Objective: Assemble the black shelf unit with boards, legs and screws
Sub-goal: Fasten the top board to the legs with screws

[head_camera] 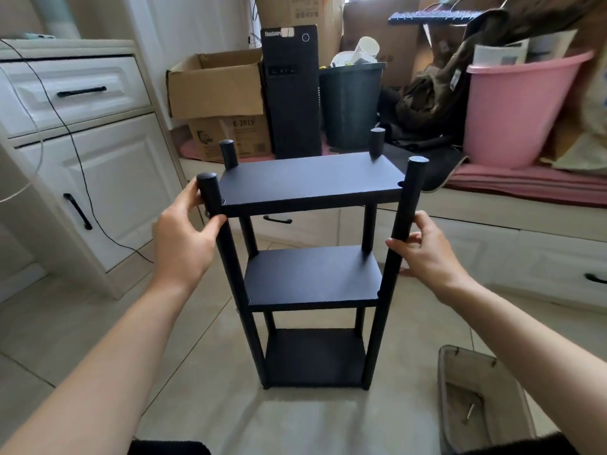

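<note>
**Shelf upright on the floor, a hand on each near leg**

We have the shelf (312, 280) standing upright on the tiled floor (82, 339), out in front of us, with three boards stacked between four legs. The top board (308, 178) sits just under the leg tips, the middle board (312, 277) is about halfway down, and the bottom board (315, 356) is close to the floor.

Our left hand (184, 238) grips the near left leg (230, 274) up high, right at the top board's near left corner; the thumb crosses the front of the leg and the fingers curl behind it. Our right hand (427, 251) is at the near right leg (394, 257), lower down, between the top and middle boards; its fingertips touch the leg's outer side, loosely bent, and we cannot tell whether they wrap it.

A grey tray (483, 399) lies on the floor by the shelf's near right foot, with a small screw (468, 413) in it.
</note>
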### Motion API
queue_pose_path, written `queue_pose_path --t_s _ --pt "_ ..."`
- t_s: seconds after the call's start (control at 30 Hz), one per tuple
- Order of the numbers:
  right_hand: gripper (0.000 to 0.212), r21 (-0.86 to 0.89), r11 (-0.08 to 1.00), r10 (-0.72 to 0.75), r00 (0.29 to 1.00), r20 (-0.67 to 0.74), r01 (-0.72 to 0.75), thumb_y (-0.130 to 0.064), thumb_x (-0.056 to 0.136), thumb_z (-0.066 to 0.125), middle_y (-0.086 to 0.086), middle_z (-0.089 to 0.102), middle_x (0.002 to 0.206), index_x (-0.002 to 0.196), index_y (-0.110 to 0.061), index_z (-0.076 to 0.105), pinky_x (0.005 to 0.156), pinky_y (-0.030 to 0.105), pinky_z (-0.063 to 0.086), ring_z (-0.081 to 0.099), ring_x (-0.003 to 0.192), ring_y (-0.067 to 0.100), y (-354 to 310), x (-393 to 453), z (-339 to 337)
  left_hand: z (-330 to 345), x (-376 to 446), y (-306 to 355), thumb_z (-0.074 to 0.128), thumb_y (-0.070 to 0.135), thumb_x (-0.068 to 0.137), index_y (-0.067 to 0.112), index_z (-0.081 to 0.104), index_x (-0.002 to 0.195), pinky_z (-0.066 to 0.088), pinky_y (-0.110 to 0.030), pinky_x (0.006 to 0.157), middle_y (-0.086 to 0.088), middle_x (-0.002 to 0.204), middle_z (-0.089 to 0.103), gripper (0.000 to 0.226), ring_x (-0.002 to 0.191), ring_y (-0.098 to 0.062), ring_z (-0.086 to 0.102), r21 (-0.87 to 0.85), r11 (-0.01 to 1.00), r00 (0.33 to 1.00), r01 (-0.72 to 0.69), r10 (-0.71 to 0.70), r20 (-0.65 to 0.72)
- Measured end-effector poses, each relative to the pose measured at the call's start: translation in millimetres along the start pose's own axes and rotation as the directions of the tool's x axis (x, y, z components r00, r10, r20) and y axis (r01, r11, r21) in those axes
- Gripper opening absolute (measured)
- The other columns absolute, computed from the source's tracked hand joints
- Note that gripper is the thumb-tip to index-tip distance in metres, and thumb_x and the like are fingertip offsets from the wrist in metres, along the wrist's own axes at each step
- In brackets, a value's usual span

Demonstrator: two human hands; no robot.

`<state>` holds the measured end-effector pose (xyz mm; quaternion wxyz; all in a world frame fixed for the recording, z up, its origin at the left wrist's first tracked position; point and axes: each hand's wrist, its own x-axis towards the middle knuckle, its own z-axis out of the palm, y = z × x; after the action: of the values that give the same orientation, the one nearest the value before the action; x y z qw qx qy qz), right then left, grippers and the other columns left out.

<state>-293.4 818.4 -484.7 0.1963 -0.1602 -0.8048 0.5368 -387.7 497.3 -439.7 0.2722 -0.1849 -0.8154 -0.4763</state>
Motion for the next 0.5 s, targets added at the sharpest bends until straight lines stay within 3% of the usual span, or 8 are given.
queue_pose_path --t_s 0.1,0.17,0.23,0.33,0.5 --pt "0.030 0.015 1.000 -0.015 0.995 0.098 0.014 -0.018 0.094 0.066 0.009 0.065 0.100 0.116 -0.032 0.052 0.069 0.039 0.062 0.068 0.092 0.023 -6.2 -22.4 -7.1 5.5 5.8 -5.7 0.075 0.003 0.088 0.013 0.058 0.142 0.051 -0.035 0.104 0.001 0.122 0.067 0.058 0.106 -0.013 0.065 -0.031 0.996 0.996 0.079 -0.081 -0.045" --pt "0.028 0.016 1.000 -0.023 0.990 0.136 0.021 -0.019 0.094 0.065 0.009 0.065 0.103 0.114 -0.034 0.053 0.073 0.043 0.062 0.068 0.093 0.023 -8.6 -36.6 -12.8 11.6 9.1 -7.1 0.073 0.001 0.089 0.013 0.057 0.143 0.053 -0.040 0.102 -0.002 0.124 0.068 0.057 0.106 -0.017 0.067 -0.063 0.992 0.992 0.106 -0.111 -0.068" --pt "0.029 0.021 1.000 -0.024 0.988 0.150 0.021 -0.018 0.093 0.066 0.011 0.065 0.102 0.113 -0.035 0.054 0.074 0.047 0.062 0.068 0.092 0.025 -9.5 -50.3 -17.4 19.9 10.8 -6.3 0.070 -0.001 0.090 0.012 0.058 0.142 0.054 -0.030 0.099 -0.001 0.123 0.068 0.054 0.105 -0.017 0.068 -0.095 0.987 0.986 0.132 -0.140 -0.090" --pt "0.031 0.015 1.000 -0.015 0.989 0.145 0.012 -0.019 0.093 0.066 0.010 0.064 0.102 0.115 -0.037 0.055 0.073 0.044 0.062 0.068 0.089 0.026 -8.7 -69.2 -22.3 35.8 6.9 1.5 0.064 -0.002 0.093 0.011 0.060 0.139 0.047 -0.003 0.084 0.004 0.118 0.067 0.048 0.102 -0.009 0.067 -0.173 0.967 0.962 0.189 -0.217 -0.165" --pt "0.026 0.021 1.000 -0.015 0.995 0.096 0.014 -0.019 0.091 0.067 0.007 0.063 0.095 0.108 -0.035 0.056 0.068 0.041 0.061 0.067 0.080 0.022 -7.2 -87.2 -25.1 64.5 -8.5 30.2 0.058 0.005 0.096 0.013 0.061 0.136 0.046 -0.008 0.089 0.007 0.116 0.066 0.041 0.111 -0.008 0.065 -0.442 0.854 0.880 0.274 -0.408 -0.244"
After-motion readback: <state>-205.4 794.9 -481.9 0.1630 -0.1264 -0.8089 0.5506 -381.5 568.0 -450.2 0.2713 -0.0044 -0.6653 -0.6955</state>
